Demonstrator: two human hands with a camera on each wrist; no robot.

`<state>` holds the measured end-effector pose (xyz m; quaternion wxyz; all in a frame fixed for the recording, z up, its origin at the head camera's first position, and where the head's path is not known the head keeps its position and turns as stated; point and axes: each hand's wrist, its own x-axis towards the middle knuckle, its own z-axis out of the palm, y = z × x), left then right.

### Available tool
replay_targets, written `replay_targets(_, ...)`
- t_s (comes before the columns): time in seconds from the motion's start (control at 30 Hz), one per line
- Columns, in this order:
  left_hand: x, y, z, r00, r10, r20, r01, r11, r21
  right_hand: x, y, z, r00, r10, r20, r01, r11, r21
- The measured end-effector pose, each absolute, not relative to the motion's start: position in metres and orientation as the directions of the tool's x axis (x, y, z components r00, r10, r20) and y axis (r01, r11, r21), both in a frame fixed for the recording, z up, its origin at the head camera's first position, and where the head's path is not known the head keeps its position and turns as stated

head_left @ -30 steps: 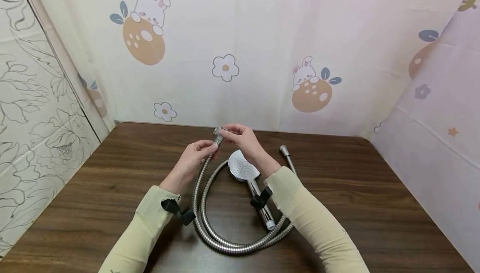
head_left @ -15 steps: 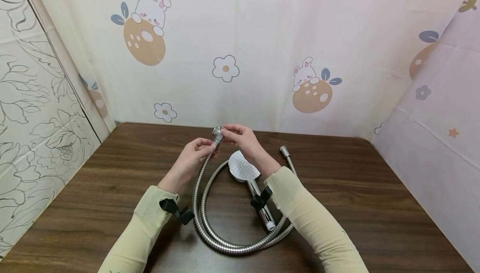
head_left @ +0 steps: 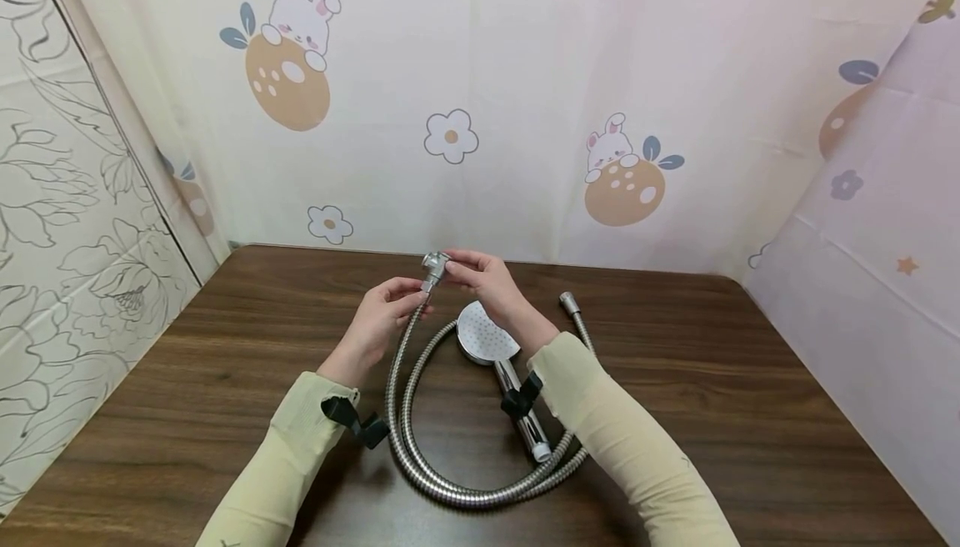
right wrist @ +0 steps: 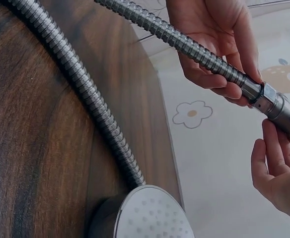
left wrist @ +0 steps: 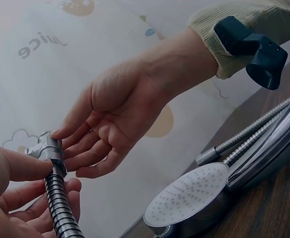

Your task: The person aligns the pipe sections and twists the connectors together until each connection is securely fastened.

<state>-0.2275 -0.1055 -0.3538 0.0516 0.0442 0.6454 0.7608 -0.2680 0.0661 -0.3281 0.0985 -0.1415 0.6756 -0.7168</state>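
My left hand (head_left: 375, 318) pinches the end of a ribbed metal shower hose (head_left: 392, 372) just below its hex nut (right wrist: 267, 96). On that end sits a small chrome fitting (head_left: 436, 263) with a side outlet, held between the thumb and fingers of my right hand (head_left: 489, 282). Both hands hold this joint above the far part of the table, the hose hanging down from it. In the left wrist view the fitting (left wrist: 48, 148) stands upright over the nut, with my right thumb on its upper side. A hand shower (head_left: 487, 332) lies face up below my right wrist.
The hose lies in loops on the dark wooden table (head_left: 247, 347), around the shower's chrome handle (head_left: 523, 414). Its other end (head_left: 569, 303) rests at the right of the shower head. A printed curtain (head_left: 525, 155) hangs behind the table's far edge.
The chrome fitting has shifted slightly left and turned a little between my fingers. My left fingers sit slightly lower on the hose end; the shower and the loops stay put.
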Motion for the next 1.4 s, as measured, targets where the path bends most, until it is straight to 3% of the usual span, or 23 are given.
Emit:
replay_targets(0.2,-0.229,-0.107,-0.355,-0.993,0.116,-0.024,-0.043,-0.169,0.985,-0.268,0.062,-0.331,-0.944,-0.324,0.068,-0.034,-0.111,-0.993)
replay_targets(0.77,-0.231,-0.111,-0.363,-0.993,0.111,-0.044,-0.049,-0.045,0.998,-0.274,0.056,-0.345,-0.973,-0.221,0.070,-0.070,-0.008,-0.998)
replay_targets(1.4,-0.235,-0.113,-0.373,-0.994,0.038,-0.105,-0.102,0.084,0.991,-0.276,0.059,-0.353,-0.981,-0.164,0.104,-0.147,0.282,-0.948)
